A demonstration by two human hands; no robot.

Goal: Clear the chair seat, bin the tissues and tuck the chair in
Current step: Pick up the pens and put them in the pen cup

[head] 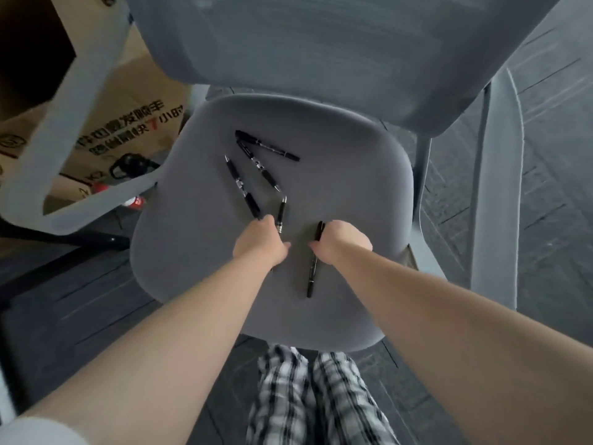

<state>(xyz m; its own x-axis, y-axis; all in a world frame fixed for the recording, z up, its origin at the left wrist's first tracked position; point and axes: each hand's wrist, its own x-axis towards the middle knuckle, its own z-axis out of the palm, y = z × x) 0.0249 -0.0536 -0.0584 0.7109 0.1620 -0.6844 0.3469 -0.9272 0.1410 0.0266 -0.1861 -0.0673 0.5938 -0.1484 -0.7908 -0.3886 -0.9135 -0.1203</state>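
Note:
The grey chair seat (353,175) fills the middle of the head view, with several black pens lying on it. Two pens (266,145) cross near the back of the seat. A longer pen (241,185) runs down to my left hand (261,242), whose fingers curl over its lower end and over a short pen (282,211) beside it. My right hand (345,242) is closed on the upper part of another pen (310,277), which sticks out below the hand toward the seat's front. No tissues are in view.
The chair's backrest (288,43) rises behind the seat, with armrests at left (64,123) and right (494,194). A printed cardboard box (128,123) stands on the floor at the left. My legs in plaid trousers (321,396) are at the seat's front edge.

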